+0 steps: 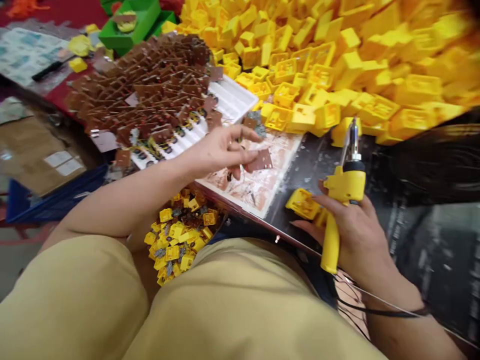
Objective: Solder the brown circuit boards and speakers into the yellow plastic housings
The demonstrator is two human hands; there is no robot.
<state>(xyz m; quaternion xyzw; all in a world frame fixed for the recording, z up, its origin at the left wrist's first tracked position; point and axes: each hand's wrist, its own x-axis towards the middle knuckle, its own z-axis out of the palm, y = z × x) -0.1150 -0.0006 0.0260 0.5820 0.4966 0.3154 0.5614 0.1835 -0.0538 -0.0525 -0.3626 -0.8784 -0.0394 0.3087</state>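
Note:
Pinched in my left hand (pixel 221 150) is a small brown circuit board (pixel 261 160), held over a stained white board (pixel 258 192) at the table edge. My right hand (pixel 360 230) is wrapped around a yellow soldering gun (pixel 343 187), its metal tip pointing up and away from me. Beside that hand's thumb and fingers sits a yellow plastic housing (pixel 301 203) with its hollow side showing; whether the fingers also grip it I cannot tell.
A big heap of yellow housings (pixel 300 65) covers the back right. Brown circuit boards (pixel 150 90) are stacked on a white ribbed tray (pixel 234 100). More yellow pieces (pixel 180 240) lie below the table edge. Green boxes (pixel 129 27) stand behind; cables trail near my right wrist.

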